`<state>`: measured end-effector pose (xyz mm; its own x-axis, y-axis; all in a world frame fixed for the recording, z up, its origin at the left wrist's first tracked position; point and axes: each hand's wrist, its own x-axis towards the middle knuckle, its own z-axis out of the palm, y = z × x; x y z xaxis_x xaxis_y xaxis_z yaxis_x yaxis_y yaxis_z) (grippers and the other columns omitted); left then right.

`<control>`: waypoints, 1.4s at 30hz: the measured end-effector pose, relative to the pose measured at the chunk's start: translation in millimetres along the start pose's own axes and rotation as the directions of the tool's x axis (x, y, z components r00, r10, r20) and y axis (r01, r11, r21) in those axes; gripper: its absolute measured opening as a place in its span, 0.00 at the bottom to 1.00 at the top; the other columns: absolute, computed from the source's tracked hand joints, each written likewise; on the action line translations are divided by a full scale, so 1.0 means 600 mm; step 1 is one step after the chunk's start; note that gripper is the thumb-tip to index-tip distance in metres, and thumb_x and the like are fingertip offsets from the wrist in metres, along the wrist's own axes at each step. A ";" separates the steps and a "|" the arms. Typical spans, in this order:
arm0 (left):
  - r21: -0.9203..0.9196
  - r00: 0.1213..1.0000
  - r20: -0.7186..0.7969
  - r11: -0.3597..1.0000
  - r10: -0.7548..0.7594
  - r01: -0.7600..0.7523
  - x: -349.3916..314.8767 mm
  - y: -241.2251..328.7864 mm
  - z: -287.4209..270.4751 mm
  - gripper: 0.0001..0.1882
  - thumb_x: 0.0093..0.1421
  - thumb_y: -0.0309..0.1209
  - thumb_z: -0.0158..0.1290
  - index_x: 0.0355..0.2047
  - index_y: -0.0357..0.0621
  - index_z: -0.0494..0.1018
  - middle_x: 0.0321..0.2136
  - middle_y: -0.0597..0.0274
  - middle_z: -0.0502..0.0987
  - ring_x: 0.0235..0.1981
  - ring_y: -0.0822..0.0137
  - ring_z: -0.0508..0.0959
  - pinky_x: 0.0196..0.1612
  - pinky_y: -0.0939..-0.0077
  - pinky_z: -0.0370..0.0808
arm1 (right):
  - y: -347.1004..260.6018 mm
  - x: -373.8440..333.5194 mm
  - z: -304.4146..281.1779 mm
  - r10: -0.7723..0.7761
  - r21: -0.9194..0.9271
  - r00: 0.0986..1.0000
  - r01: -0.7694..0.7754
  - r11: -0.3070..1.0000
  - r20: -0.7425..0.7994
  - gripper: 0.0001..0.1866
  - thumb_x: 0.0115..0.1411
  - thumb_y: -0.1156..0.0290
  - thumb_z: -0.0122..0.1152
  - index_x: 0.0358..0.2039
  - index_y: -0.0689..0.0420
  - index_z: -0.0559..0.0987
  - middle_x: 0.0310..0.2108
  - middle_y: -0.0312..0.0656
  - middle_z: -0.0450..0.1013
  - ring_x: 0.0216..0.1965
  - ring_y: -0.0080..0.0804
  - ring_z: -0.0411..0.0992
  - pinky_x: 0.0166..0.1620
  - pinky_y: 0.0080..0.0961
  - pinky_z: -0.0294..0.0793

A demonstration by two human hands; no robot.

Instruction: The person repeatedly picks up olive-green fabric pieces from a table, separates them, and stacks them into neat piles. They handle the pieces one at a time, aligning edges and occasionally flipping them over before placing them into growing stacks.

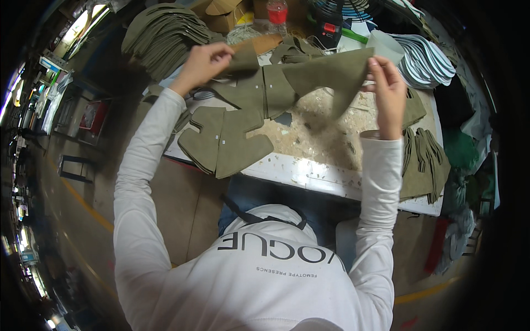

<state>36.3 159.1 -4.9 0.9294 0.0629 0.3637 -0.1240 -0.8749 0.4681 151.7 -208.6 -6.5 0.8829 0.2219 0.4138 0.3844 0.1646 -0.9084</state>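
My right hand (pixel 388 91) pinches the corner of a curved olive-green cut fabric piece (pixel 337 71), which hangs above the table with a blurred lower tip. At the far left of the table my left hand (pixel 205 65) is closed, its fingertips at the edge of another olive cut piece (pixel 243 59). Below that hand lies a stack of notched olive cut pieces (pixel 226 140), with small pale labels. More labelled olive pieces (pixel 265 91) lie behind it, partly under the raised piece.
A tall fanned stack of olive pieces (pixel 163 38) stands at the back left. Pale curved sheets (pixel 425 58) fan out at the back right, near a bottle with red label (pixel 277 14) and a fan (pixel 350 8). Olive pieces (pixel 424 165) cover the table's right end; scraps litter its worn top (pixel 314 140).
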 end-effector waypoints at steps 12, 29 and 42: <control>0.038 0.999 0.028 0.999 0.027 -0.028 -0.195 0.269 0.166 0.11 0.55 0.25 0.58 0.40 0.43 0.78 0.33 0.52 0.82 0.30 0.54 0.82 0.32 0.64 0.78 | -0.113 -0.121 -0.158 -0.421 -0.747 0.906 0.253 0.615 -0.040 0.07 0.63 0.78 0.58 0.40 0.64 0.80 0.32 0.36 0.78 0.34 0.18 0.75 0.41 0.17 0.73; -0.176 0.972 -0.038 0.956 0.232 -0.235 -0.281 0.276 0.263 0.13 0.50 0.16 0.56 0.37 0.37 0.79 0.45 0.54 0.81 0.51 0.55 0.79 0.55 0.60 0.76 | 0.021 -0.391 -0.050 -0.111 -0.653 0.970 0.227 0.723 0.214 0.13 0.49 0.85 0.64 0.37 0.62 0.81 0.42 0.44 0.79 0.49 0.43 0.77 0.51 0.33 0.77; 0.122 0.997 -0.010 0.990 0.077 -0.075 -0.234 0.255 0.205 0.14 0.56 0.34 0.60 0.42 0.45 0.79 0.59 0.54 0.70 0.63 0.54 0.66 0.65 0.45 0.56 | -0.005 -0.374 -0.049 -0.052 -0.703 0.935 0.301 0.645 0.352 0.13 0.49 0.68 0.69 0.37 0.54 0.82 0.41 0.35 0.77 0.48 0.34 0.73 0.50 0.34 0.64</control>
<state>-70.2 -42.4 -83.4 0.9136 0.0005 0.4066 -0.1498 -0.9293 0.3376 -39.5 -287.4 -98.3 0.7103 0.5368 0.4553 0.7027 -0.5029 -0.5033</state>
